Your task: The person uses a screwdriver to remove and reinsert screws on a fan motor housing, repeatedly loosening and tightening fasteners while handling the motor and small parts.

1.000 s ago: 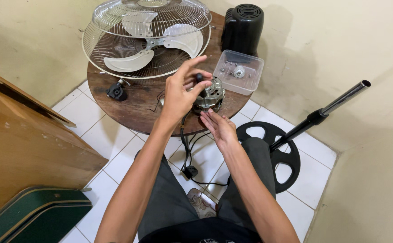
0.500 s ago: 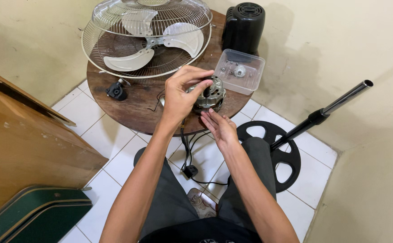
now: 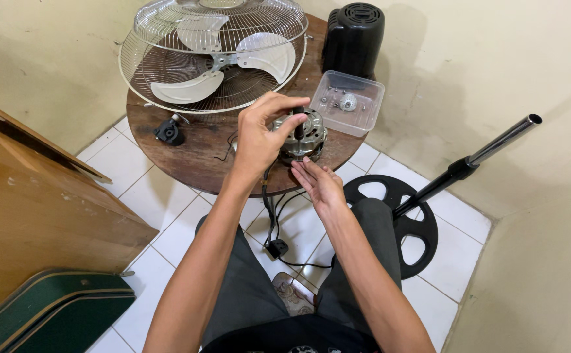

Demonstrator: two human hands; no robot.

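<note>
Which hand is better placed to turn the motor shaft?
Left. The left hand already pinches the shaft atop the motor; the right hand only braces the motor from below.

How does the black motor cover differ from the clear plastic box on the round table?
The black motor cover is opaque, dark and tall, with vent slots on top; the clear plastic box is see-through, low and rectangular. The motor cover hides whatever is inside it, while the plastic box lies open and shows small metal parts. Both rest on the far right side of the round wooden table, next to each other.
</note>
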